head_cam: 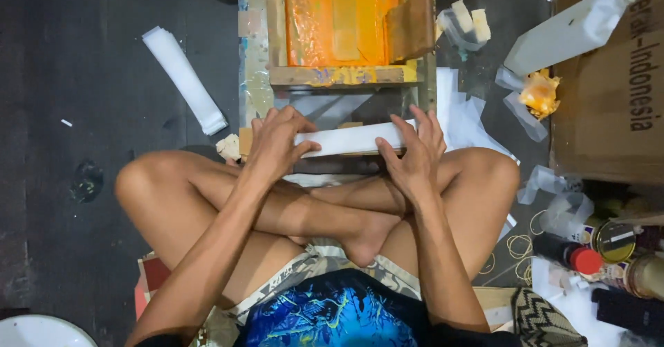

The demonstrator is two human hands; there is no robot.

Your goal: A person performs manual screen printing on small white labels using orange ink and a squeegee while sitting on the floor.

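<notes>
Clearly both hands are on one long white strip (pixel 349 139), a narrow flat stack that lies crosswise just below the near edge of the wooden printing frame (pixel 342 76) with its orange-stained screen. The left hand (pixel 274 143) is closed over the strip's left end, fingers curled across the top and thumb underneath. The right hand (pixel 415 150) rests on the right end with its fingers spread flat and pressing down rather than wrapped round it.

Handled well, this step seems to call for even pressure from both ends, so that the strip stays straight and square to the frame's lower rail. The left grip looks firm enough to steer. The spread right fingers look better suited to steadying, and too much push there could bow or skew the stack.

Left of the frame, well apart, lies another white folded strip (pixel 185 78) on the dark floor. To the frame's right stands a white plastic bottle (pixel 567 32) against a cardboard box (pixel 609 98).
</notes>
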